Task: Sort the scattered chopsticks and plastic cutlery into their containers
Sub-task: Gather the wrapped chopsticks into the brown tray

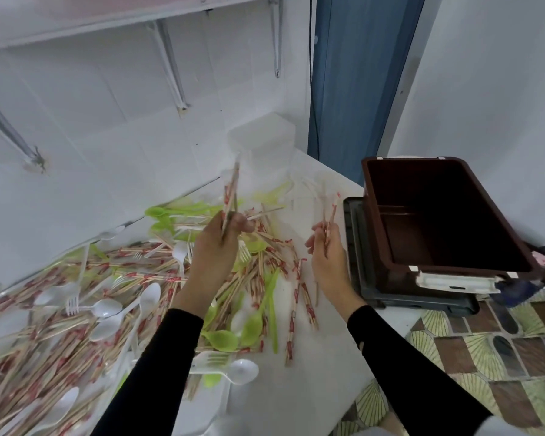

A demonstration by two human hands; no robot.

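Gripping chopsticks (231, 196) upright, left hand (216, 247) above pile (76, 309); right hand (327, 258) grips pair (331, 215) beside bin (371, 187).

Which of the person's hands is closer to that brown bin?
The right. The right hand, holding chopsticks, is just beside the brown bin; the left hand, also gripping chopsticks, is farther away, above the scattered pile.

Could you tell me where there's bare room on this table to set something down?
The bare white tabletop nearest you, between the pile's edge and the grey tray, is free. The brown bin also looks empty. Left, the pile of chopsticks and cutlery covers everything; the back corner by the clear container is cluttered too.
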